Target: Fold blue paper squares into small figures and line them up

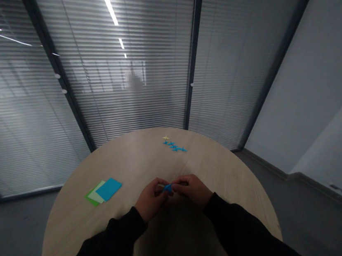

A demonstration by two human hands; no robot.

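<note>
A small blue folded paper piece [167, 187] sits between my two hands, just above the round wooden table [131, 158]. My left hand [151, 199] pinches its left end with curled fingers. My right hand [191, 190] pinches its right end the same way. Both arms wear black sleeves. Most of the paper piece is hidden by my fingers.
A stack of blue, pale and green paper sheets [104, 191] lies on the left of the table. A row of several small blue folded shapes [175, 147] with a yellow one [165, 137] lies at the far side. Glass walls with blinds stand behind.
</note>
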